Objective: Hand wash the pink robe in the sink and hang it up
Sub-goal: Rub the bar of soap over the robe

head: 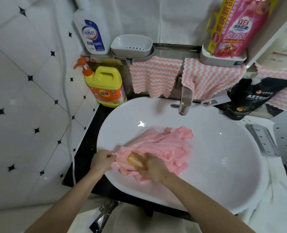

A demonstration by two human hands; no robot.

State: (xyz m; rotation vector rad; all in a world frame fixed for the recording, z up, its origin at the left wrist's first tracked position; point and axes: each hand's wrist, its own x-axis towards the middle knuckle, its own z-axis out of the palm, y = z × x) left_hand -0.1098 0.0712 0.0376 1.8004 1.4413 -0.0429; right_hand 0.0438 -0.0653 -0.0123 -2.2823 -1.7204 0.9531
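Observation:
The wet pink robe lies bunched in the white oval sink, spread from the middle toward the near left rim. My left hand pinches the robe's near left edge at the rim. My right hand presses an orange and white soap bar onto the pink fabric just right of the left hand. Part of the soap is hidden under my fingers.
A chrome faucet stands at the sink's back. A yellow detergent jug sits at back left, a black pouch at back right. Pink striped cloths hang behind. A soap dish lies right of the sink.

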